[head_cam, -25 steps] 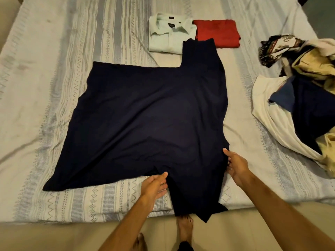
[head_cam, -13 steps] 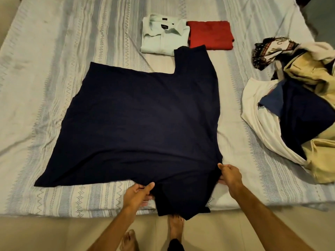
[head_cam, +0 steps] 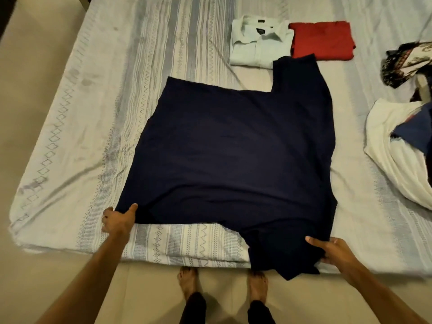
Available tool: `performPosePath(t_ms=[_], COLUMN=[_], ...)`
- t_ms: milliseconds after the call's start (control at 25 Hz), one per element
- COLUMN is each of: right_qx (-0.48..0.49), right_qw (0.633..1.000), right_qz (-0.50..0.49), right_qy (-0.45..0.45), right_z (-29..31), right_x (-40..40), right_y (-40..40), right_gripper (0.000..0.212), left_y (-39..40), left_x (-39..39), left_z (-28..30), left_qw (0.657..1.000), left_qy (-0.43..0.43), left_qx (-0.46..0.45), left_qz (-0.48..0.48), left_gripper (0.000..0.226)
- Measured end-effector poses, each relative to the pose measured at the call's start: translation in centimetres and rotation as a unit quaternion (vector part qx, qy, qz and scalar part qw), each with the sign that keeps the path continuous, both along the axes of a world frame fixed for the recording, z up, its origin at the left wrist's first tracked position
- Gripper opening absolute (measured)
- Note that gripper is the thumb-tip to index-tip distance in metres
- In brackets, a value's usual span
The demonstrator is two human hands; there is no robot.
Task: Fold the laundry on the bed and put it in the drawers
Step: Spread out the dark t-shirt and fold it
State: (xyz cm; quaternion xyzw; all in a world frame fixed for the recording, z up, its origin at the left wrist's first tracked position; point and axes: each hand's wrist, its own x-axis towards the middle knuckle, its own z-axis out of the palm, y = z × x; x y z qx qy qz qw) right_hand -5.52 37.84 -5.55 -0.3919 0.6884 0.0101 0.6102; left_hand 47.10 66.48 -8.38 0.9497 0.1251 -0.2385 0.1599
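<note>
A large navy T-shirt (head_cam: 233, 150) lies spread flat across the striped bed (head_cam: 93, 113), one sleeve reaching the far side and the other hanging over the near edge. My left hand (head_cam: 118, 219) pinches the shirt's near left hem corner, thumb on top. My right hand (head_cam: 333, 251) grips the near sleeve at the bed's edge, fingers partly under the cloth. A folded pale-green shirt (head_cam: 257, 42) and a folded red garment (head_cam: 323, 39) sit side by side beyond the navy shirt.
A heap of unfolded laundry (head_cam: 402, 127) in white, navy and patterned cloth lies on the bed's right side. My bare feet (head_cam: 222, 279) stand on the beige floor against the near bed edge. No drawers are in view.
My left hand has moved left along the hem from the sleeve area to the shirt's near left corner. My right hand has dropped down onto the near sleeve.
</note>
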Motion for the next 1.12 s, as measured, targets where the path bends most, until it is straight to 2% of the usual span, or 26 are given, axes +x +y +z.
performPosePath(t_ms=[80,160,240,280,360,440,520,600,680,760,840,920,1000,1040,1120], right_qx=[-0.007,-0.01,0.013,0.026,0.037,0.0,-0.055,-0.074,-0.06,-0.039,-0.016,0.008,0.002,-0.015,-0.05], right_qw=[0.998,0.998,0.999,0.998,0.987,0.962,0.958,0.945,0.927,0.899,0.874,0.847,0.819,0.819,0.852], right_qz=[-0.057,-0.058,-0.017,-0.002,0.064,0.136,0.142,0.162,0.213,0.284,0.338,0.372,0.394,0.392,0.355], right_qy=[-0.008,0.0,0.028,0.058,0.145,0.237,0.244,0.274,0.301,0.332,0.349,0.379,0.418,0.418,0.382], right_z=[0.5,1.0,1.2,1.2,1.3,1.7,1.2,0.4,-0.2,-0.5,0.2,1.8,3.3,4.1,5.2], right_x=[0.4,0.4,-0.6,-1.4,-2.4,-1.9,-0.9,0.0,0.1,-0.4,-1.1,-1.0,-0.3,0.5,2.5], right_y=[0.5,1.2,1.9,1.9,1.4,1.1,1.1,1.6,1.9,1.9,1.6,1.4,0.8,0.1,-2.5], right_gripper=[0.04,0.027,0.025,0.026,0.029,0.027,0.022,0.023,0.021,0.022,0.018,0.007,0.011,0.013,0.017], left_y=[1.6,3.3,4.6,4.9,5.8,5.7,4.2,1.3,-1.3,-3.0,-3.5,-2.7,-1.8,-1.8,-3.8], left_x=[2.3,4.0,4.7,4.5,4.3,2.3,-1.3,-5.8,-10.3,-13.2,-13.8,-13.5,-13.4,-13.1,-11.1], left_z=[-0.9,-1.6,-1.1,-0.1,0.7,1.8,2.6,2.6,1.6,-0.2,-0.9,0.2,2.2,3.3,6.2], left_qw=[0.998,0.994,0.988,0.975,0.924,0.865,0.818,0.803,0.824,0.874,0.905,0.931,0.952,0.959,0.962], left_qy=[0.056,0.104,0.131,0.131,0.115,0.135,0.205,0.279,0.316,0.281,0.259,0.254,0.26,0.253,0.228], left_qx=[0.026,0.012,-0.08,-0.176,-0.334,-0.43,-0.465,-0.45,-0.408,-0.345,-0.286,-0.22,-0.145,-0.123,-0.131], left_qz=[0.016,-0.011,-0.015,0.035,0.145,0.221,0.269,0.275,0.235,0.196,0.177,0.145,0.075,0.028,-0.075], left_gripper=[0.104,0.093,0.065,0.05,0.033,0.04,0.057,0.066,0.056,0.038,0.029,0.034,0.041,0.041,0.042])
